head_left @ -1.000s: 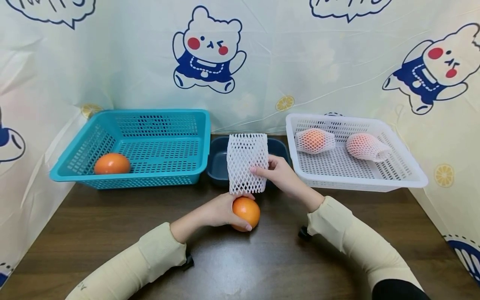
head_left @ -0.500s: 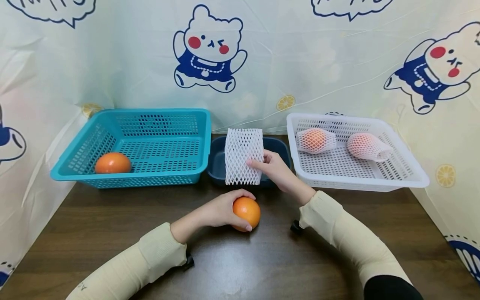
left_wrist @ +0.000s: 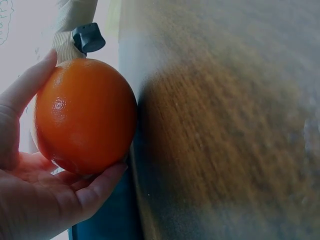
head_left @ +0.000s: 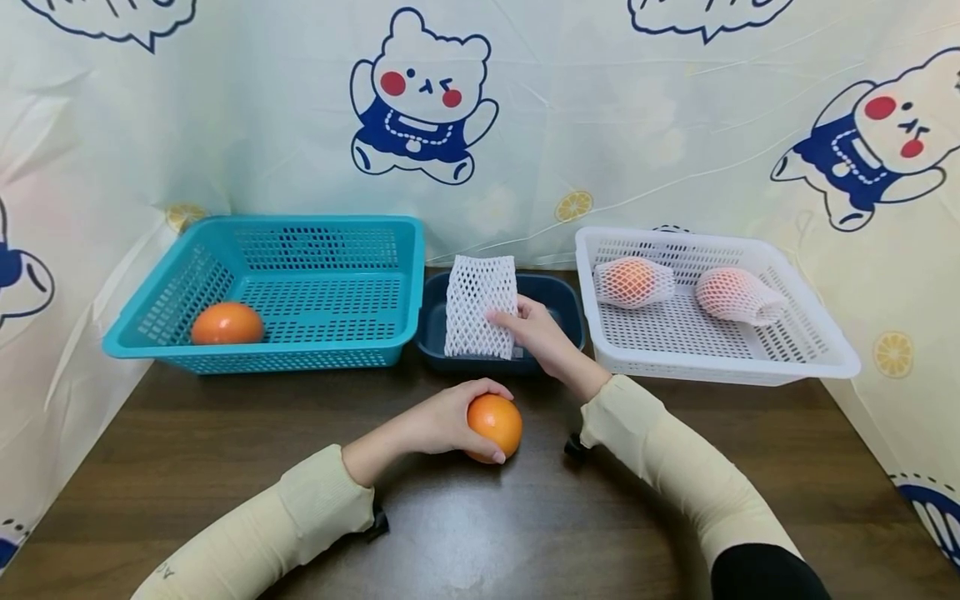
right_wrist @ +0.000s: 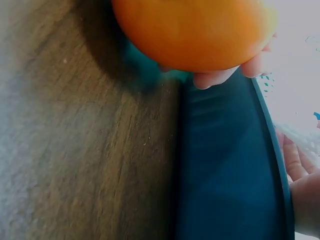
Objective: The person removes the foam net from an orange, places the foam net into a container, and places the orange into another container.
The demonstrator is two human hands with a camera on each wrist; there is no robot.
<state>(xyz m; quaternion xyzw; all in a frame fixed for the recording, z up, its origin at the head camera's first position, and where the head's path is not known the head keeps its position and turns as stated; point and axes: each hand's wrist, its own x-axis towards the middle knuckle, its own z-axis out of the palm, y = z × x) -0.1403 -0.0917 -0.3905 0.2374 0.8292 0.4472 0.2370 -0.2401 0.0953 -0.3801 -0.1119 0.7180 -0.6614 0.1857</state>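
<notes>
Near the middle of the frame in the head view, just below centre, the left hand [head_left: 442, 421] grips a bare orange [head_left: 497, 427]. Its fingers are spread about as wide as the fruit and curled round its left side, the thumb on the near side and the others on the far side. The left wrist view shows the orange seated between the thumb at upper left and the fingers below, with its right side close against the tabletop [head_left: 465, 533]; whether they touch is hard to tell.

Above and to the right of that, the right hand [head_left: 542, 329] pinches a white foam net [head_left: 478, 300] by its right edge, the thumb in front and the other fingers mostly behind, with only the net's thickness between. The net looks flattened and stands in front of a dark blue bin [head_left: 450, 364] at the centre of the frame, above the orange and apart from it. In the right wrist view, the right hand shows at the lower right edge, past the bin's rim.

At left in the head view, a teal basket [head_left: 330, 300] has a second orange [head_left: 227, 324] in its lower left corner. At right, a white basket [head_left: 750, 371] holds two net-wrapped oranges [head_left: 635, 282], side by side and apart.
</notes>
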